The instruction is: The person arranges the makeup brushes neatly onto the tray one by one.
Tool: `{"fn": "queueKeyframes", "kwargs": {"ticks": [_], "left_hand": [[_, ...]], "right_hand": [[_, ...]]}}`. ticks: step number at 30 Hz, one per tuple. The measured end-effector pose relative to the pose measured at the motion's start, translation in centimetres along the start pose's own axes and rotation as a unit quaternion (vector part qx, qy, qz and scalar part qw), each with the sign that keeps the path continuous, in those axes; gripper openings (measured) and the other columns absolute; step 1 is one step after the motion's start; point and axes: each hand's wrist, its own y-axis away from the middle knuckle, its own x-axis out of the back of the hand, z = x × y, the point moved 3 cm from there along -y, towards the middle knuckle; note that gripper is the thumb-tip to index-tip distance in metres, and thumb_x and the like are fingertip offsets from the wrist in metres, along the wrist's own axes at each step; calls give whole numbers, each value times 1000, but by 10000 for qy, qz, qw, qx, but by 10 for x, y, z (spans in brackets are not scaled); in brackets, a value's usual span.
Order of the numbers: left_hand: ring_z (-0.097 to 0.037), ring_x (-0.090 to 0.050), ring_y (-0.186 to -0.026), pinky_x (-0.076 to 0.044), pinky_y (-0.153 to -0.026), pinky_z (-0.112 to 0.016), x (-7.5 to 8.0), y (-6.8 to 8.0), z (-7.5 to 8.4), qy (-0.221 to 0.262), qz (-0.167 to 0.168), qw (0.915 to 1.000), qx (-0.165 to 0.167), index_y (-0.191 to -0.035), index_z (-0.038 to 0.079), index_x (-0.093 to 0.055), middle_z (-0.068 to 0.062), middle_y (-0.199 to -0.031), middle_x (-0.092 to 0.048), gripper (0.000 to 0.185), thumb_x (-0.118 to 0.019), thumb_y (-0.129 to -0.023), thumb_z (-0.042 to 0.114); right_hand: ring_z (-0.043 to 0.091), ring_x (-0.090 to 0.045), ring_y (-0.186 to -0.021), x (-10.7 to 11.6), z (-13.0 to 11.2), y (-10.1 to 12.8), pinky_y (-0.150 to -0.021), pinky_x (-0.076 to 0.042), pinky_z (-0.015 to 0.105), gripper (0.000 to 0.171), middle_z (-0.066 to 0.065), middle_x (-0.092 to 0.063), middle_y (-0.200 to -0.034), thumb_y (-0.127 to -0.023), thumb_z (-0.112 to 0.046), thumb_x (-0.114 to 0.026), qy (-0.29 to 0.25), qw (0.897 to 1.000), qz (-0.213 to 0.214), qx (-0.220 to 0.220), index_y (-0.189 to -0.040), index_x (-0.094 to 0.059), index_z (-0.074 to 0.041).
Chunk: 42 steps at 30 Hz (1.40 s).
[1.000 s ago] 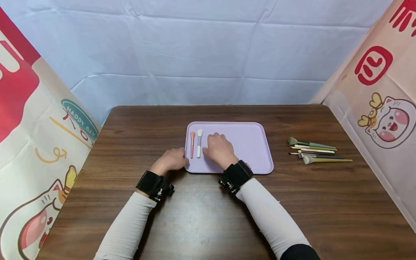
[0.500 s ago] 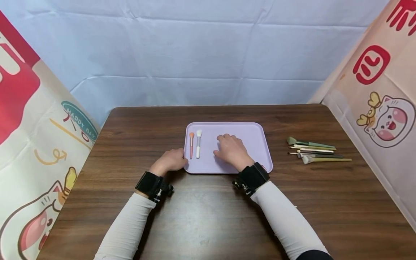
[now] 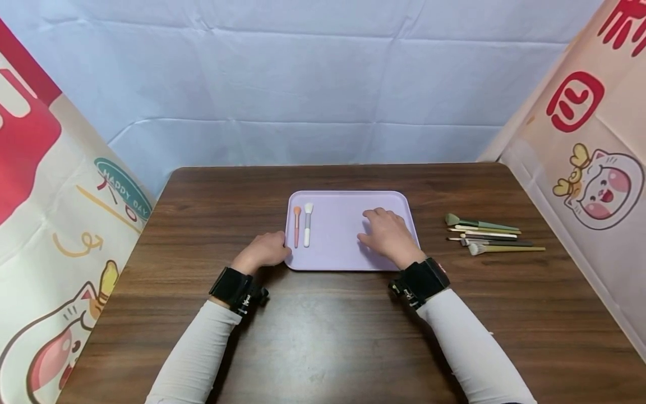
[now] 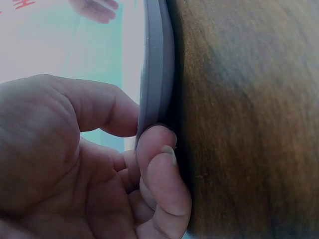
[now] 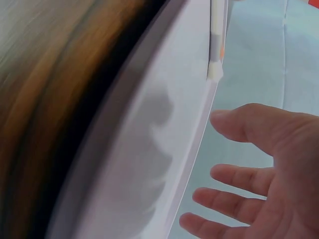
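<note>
A lilac tray (image 3: 335,230) lies on the table, its left front corner gripped by my left hand (image 3: 263,248). In the left wrist view the thumb (image 4: 107,104) bears on the tray's rim (image 4: 158,59), and curled fingers (image 4: 167,186) meet its outer side. Two makeup brushes lie side by side at the tray's left: a small pink one with an orange head (image 3: 296,227) and a grey-and-white one with a white head (image 3: 308,225). Over the tray's right part hovers my right hand (image 3: 388,234), fingers spread and holding nothing; the right wrist view shows its shadow on the tray.
Right of the tray, several more makeup brushes lie in a loose row on the brown table (image 3: 323,336), among them a green one (image 3: 481,224) and one with a tan handle (image 3: 510,248). A pale cloth (image 3: 303,84) hangs behind; printed cloths flank both sides.
My right hand has moved rightward across the tray, away from the grey-and-white brush, and its fingers have spread. The left hand stays at the tray's corner; both brushes lie still.
</note>
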Motion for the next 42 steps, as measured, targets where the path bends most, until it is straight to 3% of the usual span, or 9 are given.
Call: {"fn": "queueKeyframes", "kwargs": {"ticks": [8,21,27,42], "left_hand": [[-24,-56,-75,-43,-65,-32,1,2,0,13,17,10000,-21,-105,1,-59,-9,-85,-59,21,-52,-93,17],[-24,-56,-73,-42,-63,-32,1,1,0,32,38,10000,9,-104,2,-60,-9,-84,-59,19,-53,-93,16],[-24,-55,-71,-42,-61,-32,0,1,0,111,5,9999,15,-105,2,-59,-9,-82,-58,20,-53,-93,17],[-23,-55,-70,-42,-61,-32,-1,0,0,73,-21,10000,10,-107,1,-59,-9,-82,-58,22,-53,-94,17]], "right_hand": [[45,-46,-133,7,25,9,-111,-31,61,61,27,-51,-142,-94,-30,-69,80,9999,125,-28,-142,-50,2],[49,-43,-133,22,72,27,-111,-27,66,60,32,-47,-142,-95,-28,-68,2,9984,199,-522,-141,-49,5],[51,-48,-126,26,91,36,-108,-31,66,58,35,-51,-135,-94,-26,-70,186,9979,464,-414,-136,-52,9],[56,-47,-121,37,130,60,-101,-34,69,54,38,-51,-131,-96,-23,-65,236,9969,628,-417,-135,-51,12]]}}
